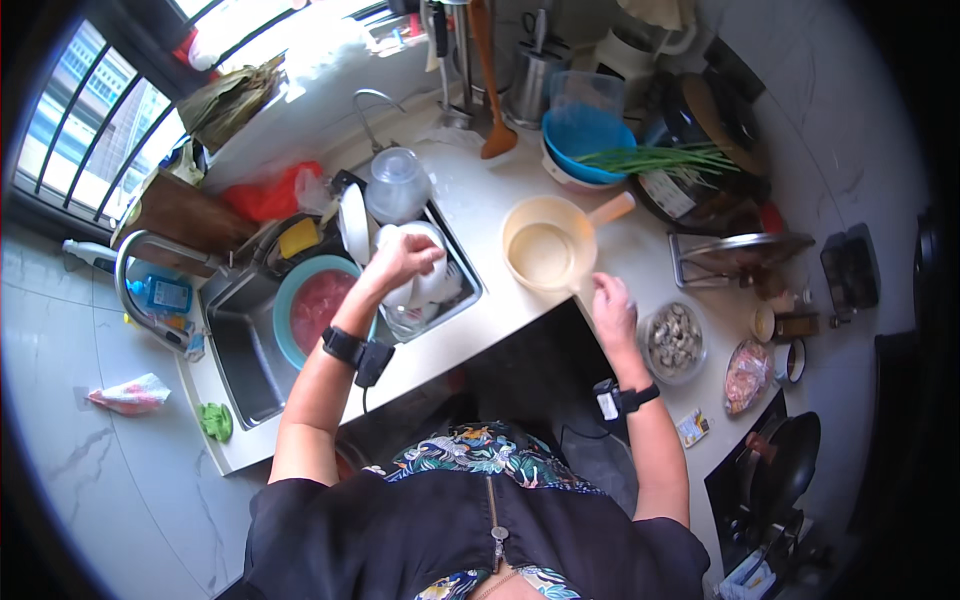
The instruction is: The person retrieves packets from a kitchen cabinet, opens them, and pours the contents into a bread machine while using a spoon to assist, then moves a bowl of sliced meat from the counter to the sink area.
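Observation:
My left hand (405,262), fingers curled, is over the white bowls (430,281) in the dish rack by the sink; whether it holds anything is unclear. My right hand (613,307) hovers near the counter's front edge, fingers bent, just below a cream plastic ladle-like scoop with a handle (550,244). To its right a clear bowl of shucked oysters or similar shellfish (673,341) sits on the counter. A teal basin (283,315) with reddish water and contents stands in the steel sink, beside my left forearm.
Behind are a blue bowl (574,139) with green stalks (675,159) across it, an orange spatula (499,135) and a dark wok lid or pot. At right are a pot-lid rack (679,259), wrapped meat (748,375) and a black pan (795,457). A faucet (124,289) arches over the sink.

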Demonstrator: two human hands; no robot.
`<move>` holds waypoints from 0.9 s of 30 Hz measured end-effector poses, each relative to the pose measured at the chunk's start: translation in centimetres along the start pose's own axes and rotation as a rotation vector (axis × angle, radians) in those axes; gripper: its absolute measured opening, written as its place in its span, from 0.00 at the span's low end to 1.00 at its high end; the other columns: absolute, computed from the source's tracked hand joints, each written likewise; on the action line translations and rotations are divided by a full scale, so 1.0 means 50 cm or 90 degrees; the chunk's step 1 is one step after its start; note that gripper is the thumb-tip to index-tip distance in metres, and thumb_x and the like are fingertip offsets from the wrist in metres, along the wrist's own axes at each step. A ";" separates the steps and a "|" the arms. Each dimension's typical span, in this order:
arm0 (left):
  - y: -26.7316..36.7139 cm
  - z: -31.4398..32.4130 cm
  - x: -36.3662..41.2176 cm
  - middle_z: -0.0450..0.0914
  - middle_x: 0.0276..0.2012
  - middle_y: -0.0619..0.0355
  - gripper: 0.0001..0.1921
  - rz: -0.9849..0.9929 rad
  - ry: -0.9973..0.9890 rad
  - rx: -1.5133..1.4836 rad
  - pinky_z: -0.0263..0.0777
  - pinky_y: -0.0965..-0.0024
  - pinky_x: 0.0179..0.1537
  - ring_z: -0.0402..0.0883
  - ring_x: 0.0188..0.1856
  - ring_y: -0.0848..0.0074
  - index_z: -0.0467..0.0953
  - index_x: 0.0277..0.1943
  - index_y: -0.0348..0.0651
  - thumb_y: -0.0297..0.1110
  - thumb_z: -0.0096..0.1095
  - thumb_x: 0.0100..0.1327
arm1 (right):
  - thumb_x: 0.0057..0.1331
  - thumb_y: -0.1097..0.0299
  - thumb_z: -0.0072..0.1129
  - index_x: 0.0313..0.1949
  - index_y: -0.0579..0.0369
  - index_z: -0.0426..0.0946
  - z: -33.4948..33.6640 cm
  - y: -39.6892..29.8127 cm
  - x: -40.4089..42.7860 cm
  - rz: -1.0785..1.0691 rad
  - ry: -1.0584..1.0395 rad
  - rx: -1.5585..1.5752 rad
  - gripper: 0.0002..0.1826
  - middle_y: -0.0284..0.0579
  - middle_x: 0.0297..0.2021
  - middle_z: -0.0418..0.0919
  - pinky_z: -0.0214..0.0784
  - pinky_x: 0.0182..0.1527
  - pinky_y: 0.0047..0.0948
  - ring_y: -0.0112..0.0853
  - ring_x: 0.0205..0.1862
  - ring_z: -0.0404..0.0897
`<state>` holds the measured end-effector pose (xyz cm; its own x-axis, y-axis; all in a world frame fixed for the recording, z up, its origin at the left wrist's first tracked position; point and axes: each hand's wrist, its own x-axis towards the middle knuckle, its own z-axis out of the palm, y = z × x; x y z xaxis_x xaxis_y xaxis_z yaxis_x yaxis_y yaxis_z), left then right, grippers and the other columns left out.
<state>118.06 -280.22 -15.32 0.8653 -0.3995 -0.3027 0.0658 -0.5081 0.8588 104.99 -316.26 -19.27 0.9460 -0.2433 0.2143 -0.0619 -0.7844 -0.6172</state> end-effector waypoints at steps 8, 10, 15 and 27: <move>-0.002 -0.184 0.161 0.83 0.36 0.50 0.15 0.060 0.245 0.270 0.74 0.63 0.44 0.82 0.40 0.60 0.82 0.38 0.41 0.42 0.60 0.56 | 0.64 0.62 0.56 0.32 0.54 0.71 0.138 0.057 0.080 0.511 -0.181 0.441 0.09 0.33 0.17 0.70 0.60 0.13 0.16 0.17 0.15 0.68; -0.002 -0.203 0.197 0.83 0.38 0.51 0.14 0.038 0.242 0.290 0.74 0.63 0.45 0.82 0.42 0.60 0.82 0.38 0.41 0.42 0.60 0.56 | 0.64 0.65 0.56 0.34 0.55 0.69 0.175 -0.002 0.072 0.520 -0.175 0.483 0.08 0.35 0.19 0.72 0.61 0.13 0.18 0.19 0.14 0.68; -0.049 -0.187 0.296 0.74 0.56 0.55 0.17 0.159 0.167 0.498 0.66 0.54 0.55 0.72 0.58 0.61 0.79 0.49 0.50 0.41 0.61 0.56 | 0.64 0.69 0.58 0.44 0.55 0.67 0.252 -0.101 0.104 0.570 -0.236 0.699 0.13 0.38 0.25 0.76 0.70 0.18 0.17 0.22 0.21 0.77; -0.060 -0.190 0.375 0.79 0.46 0.54 0.23 0.108 -0.005 0.549 0.61 0.54 0.60 0.73 0.56 0.64 0.78 0.51 0.44 0.36 0.60 0.49 | 0.66 0.69 0.54 0.57 0.56 0.61 0.332 -0.195 0.200 0.536 -0.294 0.901 0.21 0.45 0.35 0.80 0.74 0.30 0.18 0.30 0.34 0.83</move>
<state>138.78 -278.93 -19.63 0.8256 -0.5257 -0.2052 -0.4646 -0.8395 0.2817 120.34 -301.59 -23.68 0.8246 0.0784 -0.5602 -0.4858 0.6057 -0.6302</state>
